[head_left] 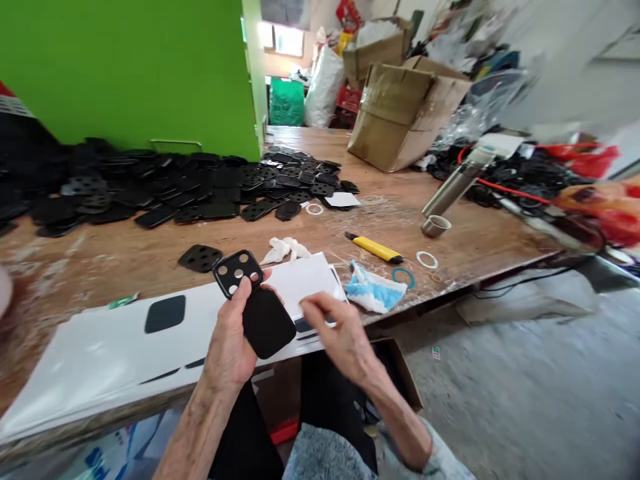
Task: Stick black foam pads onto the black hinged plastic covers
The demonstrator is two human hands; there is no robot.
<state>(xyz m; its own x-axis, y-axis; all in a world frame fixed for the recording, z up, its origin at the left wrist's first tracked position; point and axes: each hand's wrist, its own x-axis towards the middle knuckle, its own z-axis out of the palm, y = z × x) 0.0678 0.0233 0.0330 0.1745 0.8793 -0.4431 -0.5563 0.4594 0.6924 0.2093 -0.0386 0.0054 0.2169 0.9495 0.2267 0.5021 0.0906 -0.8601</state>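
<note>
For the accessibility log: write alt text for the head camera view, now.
A person's left hand holds a black four-holed plate and a black rounded pad above white sheets, with the right hand over them. Behind, black perforated plates lie heaped on a wooden workbench.

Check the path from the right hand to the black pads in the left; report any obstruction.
Nothing visible: only open space above the white sheet separates the right hand from the solid black pad held in the left hand.
</note>
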